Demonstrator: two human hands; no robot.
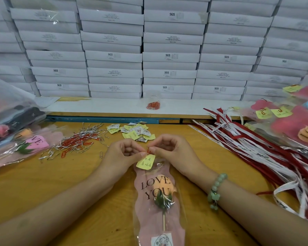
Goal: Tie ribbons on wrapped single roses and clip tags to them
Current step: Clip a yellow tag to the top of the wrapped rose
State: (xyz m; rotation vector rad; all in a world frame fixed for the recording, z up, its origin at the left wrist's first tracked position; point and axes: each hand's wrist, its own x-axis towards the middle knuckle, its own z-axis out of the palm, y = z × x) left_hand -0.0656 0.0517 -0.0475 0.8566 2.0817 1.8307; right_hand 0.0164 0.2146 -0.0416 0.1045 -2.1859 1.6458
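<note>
A single orange rose in a pink and clear "LOVE YOU" wrapper (156, 196) lies lengthwise on the wooden table, its top end pointing away from me. A yellow handwritten tag (145, 162) sits at that top end. A small red paper clip (148, 150) is at the tag's upper edge. My left hand (124, 153) and my right hand (169, 150) meet over the clip, and the fingertips of both pinch it together with the tag and wrapper edge. A green bead bracelet is on my right wrist.
Loose yellow tags (133, 132) lie just beyond my hands. Red clips and silver twist ties (76, 142) are scattered at left. Red and white ribbons (252, 146) spread at right. Wrapped roses are piled at far left (16, 137) and far right (295, 125). White boxes (169, 57) are stacked behind.
</note>
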